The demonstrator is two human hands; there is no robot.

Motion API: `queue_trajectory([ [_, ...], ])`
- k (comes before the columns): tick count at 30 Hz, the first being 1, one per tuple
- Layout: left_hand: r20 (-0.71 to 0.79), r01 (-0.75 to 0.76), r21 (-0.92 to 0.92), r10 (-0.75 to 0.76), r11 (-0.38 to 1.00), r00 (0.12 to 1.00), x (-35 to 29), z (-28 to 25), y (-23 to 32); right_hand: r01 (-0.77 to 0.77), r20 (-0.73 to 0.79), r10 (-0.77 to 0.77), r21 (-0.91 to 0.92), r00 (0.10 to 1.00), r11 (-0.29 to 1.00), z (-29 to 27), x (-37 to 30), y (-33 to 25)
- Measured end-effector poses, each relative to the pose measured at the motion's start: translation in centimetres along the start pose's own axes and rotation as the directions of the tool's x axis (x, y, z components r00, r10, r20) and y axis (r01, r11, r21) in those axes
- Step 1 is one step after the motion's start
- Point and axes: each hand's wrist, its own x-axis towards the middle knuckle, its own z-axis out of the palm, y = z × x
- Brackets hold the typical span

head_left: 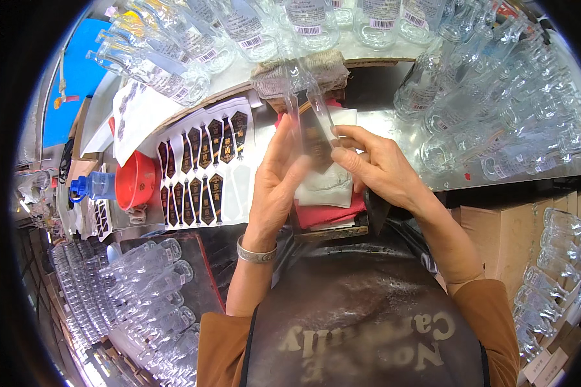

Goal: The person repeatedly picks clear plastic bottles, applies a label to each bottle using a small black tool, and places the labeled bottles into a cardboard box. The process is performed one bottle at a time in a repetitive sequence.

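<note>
A clear glass bottle (295,103) lies between my hands, its neck pointing away from me. On its upper face is a dark, tie-shaped label (316,138) with gold marks. My left hand (279,169) cups the bottle's left side, thumb toward its near end. The fingers and thumb of my right hand (376,160) grip its right edge. Beneath the bottle is a white cloth (326,195) over a red cloth (329,217). Just left, a white sheet (242,193) carries rows of similar tie-shaped labels (206,145).
Clear bottles (316,26) line the far edge, and more bottles (478,106) crowd the right. A folded cloth (332,69) lies beyond my hands. Leftward are a red tub (142,187) and a blue-capped container (100,186). Stacked glassware (152,277) stands lower left, cardboard (497,235) lower right.
</note>
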Motion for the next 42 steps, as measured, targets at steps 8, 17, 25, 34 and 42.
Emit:
queue_trajectory([
  [8,-0.035,-0.021,0.014,0.022,1.000,0.999,0.0,0.3,-0.3,0.015,-0.029,-0.017,-0.046,0.999,0.999,0.3,0.0,-0.4],
  [17,-0.048,-0.008,0.013,0.008,1.000,0.999,-0.1,0.6,-0.1,0.007,-0.033,-0.008,-0.025,0.999,1.000,0.3,-0.1,-0.2],
  [25,-0.019,0.033,-0.040,-0.034,0.999,0.999,0.0,0.2,-0.1,-0.121,-0.174,0.282,0.611,0.943,0.783,-1.7,0.6,3.6],
  [34,0.005,-0.067,0.067,0.066,0.996,0.998,0.0,0.9,-0.3,0.164,-0.303,-0.077,0.275,0.950,0.947,-2.4,1.3,-1.6],
  [42,-0.056,-0.045,0.162,0.055,0.986,0.997,0.0,1.2,-0.2,0.571,0.039,-0.757,-0.681,0.652,0.457,-4.5,9.9,-7.4],
])
